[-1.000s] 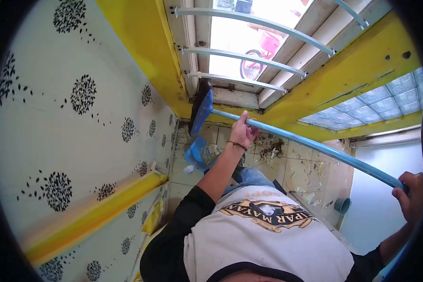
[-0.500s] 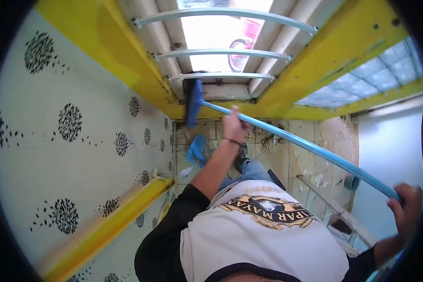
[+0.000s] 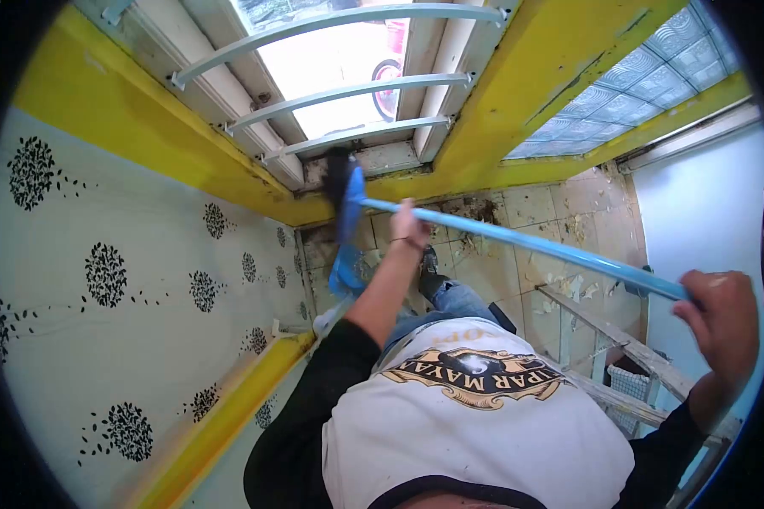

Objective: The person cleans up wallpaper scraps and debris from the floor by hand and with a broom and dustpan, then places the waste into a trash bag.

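A broom with a light blue handle (image 3: 526, 242) lies across the view. Its blue head (image 3: 353, 195) with dark bristles is raised above the floor, near the sill below the window bars; the bristles are blurred. My left hand (image 3: 410, 225) is wrapped round the handle close to the head. At the handle's far end on the right, my right hand (image 3: 721, 314) grips it with closed fingers. Beneath the broom head, a blue dustpan (image 3: 348, 271) rests on the tiled floor, partly hidden by my left forearm.
White curved bars (image 3: 356, 89) cross the window in a yellow wall (image 3: 484, 102). A patterned wall (image 3: 161, 195) stands at left. Debris (image 3: 471, 209) and peeled flakes litter the floor. A paint-stained ladder (image 3: 628, 348) and a basket (image 3: 628, 383) are at right.
The view has turned and shifted, so the window sits further left. The broom head has moved slightly down and away from the bars, and the ladder shows more fully.
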The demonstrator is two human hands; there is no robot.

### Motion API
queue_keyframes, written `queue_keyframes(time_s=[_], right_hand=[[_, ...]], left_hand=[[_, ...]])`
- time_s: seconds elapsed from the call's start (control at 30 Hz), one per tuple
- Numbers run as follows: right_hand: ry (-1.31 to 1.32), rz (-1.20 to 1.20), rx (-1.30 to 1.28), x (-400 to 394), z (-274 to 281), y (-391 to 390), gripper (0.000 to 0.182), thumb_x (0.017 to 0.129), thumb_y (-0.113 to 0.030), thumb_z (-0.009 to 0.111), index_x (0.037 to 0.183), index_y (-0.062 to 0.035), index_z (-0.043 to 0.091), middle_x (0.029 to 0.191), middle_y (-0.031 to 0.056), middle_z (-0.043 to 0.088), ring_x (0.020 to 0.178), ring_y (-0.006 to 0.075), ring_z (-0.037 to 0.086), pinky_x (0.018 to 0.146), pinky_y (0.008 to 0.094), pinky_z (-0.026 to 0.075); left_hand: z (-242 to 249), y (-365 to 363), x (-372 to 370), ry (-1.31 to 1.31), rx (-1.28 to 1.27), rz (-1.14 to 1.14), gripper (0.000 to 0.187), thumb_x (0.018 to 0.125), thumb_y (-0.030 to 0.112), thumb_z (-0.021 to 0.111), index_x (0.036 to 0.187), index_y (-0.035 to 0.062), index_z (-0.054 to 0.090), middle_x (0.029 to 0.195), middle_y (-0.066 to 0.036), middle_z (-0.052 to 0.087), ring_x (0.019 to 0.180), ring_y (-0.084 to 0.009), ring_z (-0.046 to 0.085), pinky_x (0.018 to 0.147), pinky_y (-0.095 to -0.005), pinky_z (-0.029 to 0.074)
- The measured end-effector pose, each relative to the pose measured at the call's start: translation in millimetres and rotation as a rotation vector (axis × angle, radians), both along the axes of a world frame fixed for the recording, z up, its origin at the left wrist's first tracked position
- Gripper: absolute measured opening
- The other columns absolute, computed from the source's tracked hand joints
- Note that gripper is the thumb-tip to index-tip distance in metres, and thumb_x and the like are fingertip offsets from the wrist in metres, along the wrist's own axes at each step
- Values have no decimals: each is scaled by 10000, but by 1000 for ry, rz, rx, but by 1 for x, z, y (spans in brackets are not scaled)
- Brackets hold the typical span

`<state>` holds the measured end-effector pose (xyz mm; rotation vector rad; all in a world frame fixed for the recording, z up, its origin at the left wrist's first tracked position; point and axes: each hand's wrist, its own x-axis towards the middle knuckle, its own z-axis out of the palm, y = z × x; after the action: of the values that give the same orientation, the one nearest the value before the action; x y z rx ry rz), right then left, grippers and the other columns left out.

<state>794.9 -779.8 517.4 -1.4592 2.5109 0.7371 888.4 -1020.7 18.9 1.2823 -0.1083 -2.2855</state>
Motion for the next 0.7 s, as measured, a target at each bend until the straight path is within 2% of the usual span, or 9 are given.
queue_keyframes(time_s=[0.07, 0.17, 0.3, 0.33, 0.4, 0.5, 0.57, 0.6, 0.7], right_hand=[[90, -31, -63, -7, 34, 31, 261, 663, -8, 670, 887, -44, 541, 791, 136, 526, 635, 231, 517, 576, 328, 392], [147, -108, -18, 19, 89, 7, 231, 684, -196, 735, 870, -76, 667, 549, 104, 570, 475, 204, 579, 473, 305, 441], [48, 32, -287, 14, 73, 79, 339, 650, 20, 679, 952, -24, 531, 809, 125, 513, 686, 239, 514, 650, 314, 401], [54, 19, -288, 18, 60, 72, 339, 650, 20, 679, 952, -24, 531, 809, 125, 513, 686, 239, 514, 650, 314, 401], [28, 238, -252, 24, 38, 44, 309, 656, 24, 673, 929, -20, 536, 802, 134, 524, 695, 269, 500, 680, 340, 390], [125, 10, -27, 21, 48, 50, 249, 676, -7, 661, 898, -20, 548, 803, 141, 532, 710, 279, 478, 688, 355, 371], [286, 48, -191, 16, 65, 72, 183, 700, -63, 659, 849, -26, 560, 763, 125, 529, 712, 260, 473, 691, 357, 364], [189, -42, 58, 33, 99, 20, 202, 695, -185, 720, 856, -74, 667, 560, 107, 582, 483, 226, 586, 478, 310, 446], [103, -234, -33, 40, 101, 41, 198, 705, -198, 713, 850, -70, 666, 597, 111, 607, 498, 256, 596, 487, 327, 455]], left_hand=[[36, 37, -39, 58, 143, -249, 243, 912, 309, 488, 771, 124, 417, 548, -12, 398, 458, -157, 439, 437, -317, 385], [68, 68, -32, 290, 109, -311, 255, 908, 316, 527, 772, 131, 416, 585, -24, 434, 513, -157, 456, 500, -328, 383], [96, 32, 33, 347, -50, -110, 245, 931, 337, 485, 811, 125, 495, 635, -44, 526, 521, -145, 464, 510, -298, 400], [118, 21, 36, 133, -65, -11, 279, 937, 342, 467, 758, 129, 466, 599, -30, 489, 493, -138, 434, 469, -284, 373], [46, 10, 12, 395, -251, 27, 290, 930, 321, 487, 752, 97, 441, 586, -25, 448, 483, -146, 457, 484, -267, 406], [37, 47, -60, 128, 150, -352, 280, 909, 338, 527, 752, 130, 425, 545, -2, 403, 468, -133, 439, 462, -268, 373], [68, 71, -62, 152, 234, -490, 268, 899, 347, 546, 763, 142, 438, 540, 1, 400, 466, -129, 436, 454, -290, 363], [75, 85, -55, 247, 246, -530, 266, 897, 351, 550, 767, 145, 444, 542, 2, 398, 468, -128, 436, 452, -304, 361], [88, 67, -14, 261, 80, -229, 257, 913, 327, 547, 780, 129, 452, 636, -10, 473, 486, -117, 446, 434, -294, 379]])
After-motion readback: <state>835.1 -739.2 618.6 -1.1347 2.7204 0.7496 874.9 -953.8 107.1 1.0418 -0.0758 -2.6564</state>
